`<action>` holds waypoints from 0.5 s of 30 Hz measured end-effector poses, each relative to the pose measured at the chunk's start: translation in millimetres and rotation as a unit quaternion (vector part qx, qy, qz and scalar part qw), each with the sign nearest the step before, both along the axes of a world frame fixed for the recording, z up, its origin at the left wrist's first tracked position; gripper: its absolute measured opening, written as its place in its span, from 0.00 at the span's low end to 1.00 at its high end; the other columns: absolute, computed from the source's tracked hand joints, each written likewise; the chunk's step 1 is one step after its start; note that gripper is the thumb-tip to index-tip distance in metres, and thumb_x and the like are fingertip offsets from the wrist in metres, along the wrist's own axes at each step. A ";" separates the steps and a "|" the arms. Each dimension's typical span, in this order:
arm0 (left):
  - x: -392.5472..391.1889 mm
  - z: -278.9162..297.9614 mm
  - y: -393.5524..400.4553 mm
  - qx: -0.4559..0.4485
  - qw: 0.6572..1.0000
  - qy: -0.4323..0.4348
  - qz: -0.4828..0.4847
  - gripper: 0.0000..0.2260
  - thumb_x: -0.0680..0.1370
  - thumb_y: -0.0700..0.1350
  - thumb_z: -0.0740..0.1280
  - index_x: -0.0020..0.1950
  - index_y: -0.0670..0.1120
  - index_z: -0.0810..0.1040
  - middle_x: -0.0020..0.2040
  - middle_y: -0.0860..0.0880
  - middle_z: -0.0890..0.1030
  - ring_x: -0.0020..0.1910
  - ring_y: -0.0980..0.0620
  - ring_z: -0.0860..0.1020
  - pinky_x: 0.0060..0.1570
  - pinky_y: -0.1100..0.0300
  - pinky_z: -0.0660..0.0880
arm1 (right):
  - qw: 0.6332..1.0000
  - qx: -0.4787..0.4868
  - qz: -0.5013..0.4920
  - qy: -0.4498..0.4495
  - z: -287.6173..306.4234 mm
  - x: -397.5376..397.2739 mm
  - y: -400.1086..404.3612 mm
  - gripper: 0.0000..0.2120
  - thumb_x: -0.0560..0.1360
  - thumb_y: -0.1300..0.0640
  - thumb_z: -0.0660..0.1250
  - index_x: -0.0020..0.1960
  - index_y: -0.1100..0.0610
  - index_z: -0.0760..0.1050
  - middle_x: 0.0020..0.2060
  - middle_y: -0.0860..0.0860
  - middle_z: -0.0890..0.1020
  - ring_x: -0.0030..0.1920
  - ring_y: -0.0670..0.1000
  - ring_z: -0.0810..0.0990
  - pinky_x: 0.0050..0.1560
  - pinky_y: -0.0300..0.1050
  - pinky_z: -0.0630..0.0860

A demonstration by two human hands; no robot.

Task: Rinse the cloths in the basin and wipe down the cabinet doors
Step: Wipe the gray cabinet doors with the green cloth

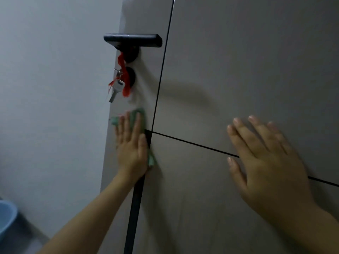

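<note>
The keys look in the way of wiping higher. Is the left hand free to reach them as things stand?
Probably yes. The left hand presses the green cloth flat just below the hanging keys, with nothing between them.

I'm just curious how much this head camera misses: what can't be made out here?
- Green cloth: mostly hidden under the left hand, head view.
- Blue basin: cut off by the left edge; its contents are unseen.
- Key: too small and blurred for detail, partly behind the red ribbon.
- Right hand: blurred.
</note>
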State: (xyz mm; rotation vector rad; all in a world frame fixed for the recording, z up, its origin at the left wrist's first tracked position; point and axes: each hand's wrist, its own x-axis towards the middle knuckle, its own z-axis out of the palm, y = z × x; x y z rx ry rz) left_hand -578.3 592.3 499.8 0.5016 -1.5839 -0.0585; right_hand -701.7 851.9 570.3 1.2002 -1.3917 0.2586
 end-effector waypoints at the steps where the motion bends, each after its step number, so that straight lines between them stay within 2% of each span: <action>1: 5.8 1.2 -8.6 0.074 0.997 0.035 -0.004 0.24 0.81 0.56 0.43 0.77 0.52 0.46 0.79 0.49 0.47 0.78 0.51 0.43 0.75 0.43 0.44 | 1.000 -0.005 -0.005 -0.002 -1.7 1.7 -1.8 0.26 0.75 0.52 0.57 0.68 0.65 0.70 0.68 0.59 0.72 0.69 0.61 0.65 0.71 0.58 0.58; 3: 0.8 -4.0 -1.2 0.123 0.990 0.071 -0.013 0.24 0.81 0.54 0.43 0.77 0.53 0.46 0.79 0.49 0.47 0.78 0.51 0.42 0.75 0.43 0.43 | 1.000 -0.013 -0.011 -0.003 -5.7 3.9 -4.9 0.27 0.75 0.52 0.57 0.68 0.66 0.70 0.68 0.60 0.71 0.70 0.62 0.65 0.71 0.60 0.58; 8: -9.2 -33.8 9.5 -0.029 0.999 -0.013 -0.021 0.23 0.83 0.55 0.42 0.78 0.58 0.44 0.79 0.52 0.46 0.78 0.46 0.45 0.75 0.45 0.43 | 0.999 -0.030 -0.014 0.004 -10.4 0.0 -8.1 0.27 0.75 0.51 0.56 0.69 0.66 0.69 0.69 0.60 0.70 0.70 0.62 0.64 0.71 0.61 0.58; 9: -1.9 -29.6 -1.9 -0.020 1.000 -0.002 -0.016 0.23 0.82 0.54 0.43 0.78 0.58 0.44 0.79 0.52 0.47 0.78 0.48 0.45 0.75 0.44 0.43 | 0.999 -0.032 -0.014 0.006 -10.7 -0.2 -8.3 0.27 0.75 0.51 0.56 0.69 0.66 0.69 0.69 0.60 0.70 0.70 0.62 0.64 0.71 0.61 0.58; 12: 17.3 -10.3 -24.7 0.123 0.990 0.064 -0.014 0.24 0.80 0.55 0.42 0.76 0.55 0.44 0.78 0.53 0.45 0.77 0.54 0.42 0.75 0.45 0.42 | 0.999 -0.035 -0.014 0.004 -10.6 1.3 -9.6 0.27 0.76 0.51 0.56 0.69 0.66 0.69 0.69 0.61 0.70 0.70 0.63 0.64 0.71 0.61 0.58; 13: 15.8 -10.3 -20.7 0.140 0.988 0.069 -0.016 0.24 0.80 0.55 0.42 0.76 0.54 0.44 0.78 0.52 0.44 0.77 0.53 0.41 0.75 0.45 0.42 | 0.999 -0.035 -0.015 0.003 -11.2 1.2 -9.6 0.27 0.76 0.51 0.56 0.69 0.66 0.68 0.69 0.61 0.70 0.70 0.63 0.64 0.71 0.61 0.58; 15: 2.8 -25.3 1.1 0.103 0.994 0.043 -0.021 0.25 0.81 0.55 0.43 0.77 0.53 0.45 0.79 0.50 0.45 0.78 0.50 0.42 0.75 0.44 0.42 | 0.999 -0.034 -0.014 0.000 -12.3 0.9 -9.3 0.27 0.76 0.51 0.56 0.70 0.66 0.68 0.69 0.60 0.70 0.70 0.63 0.64 0.70 0.62 0.59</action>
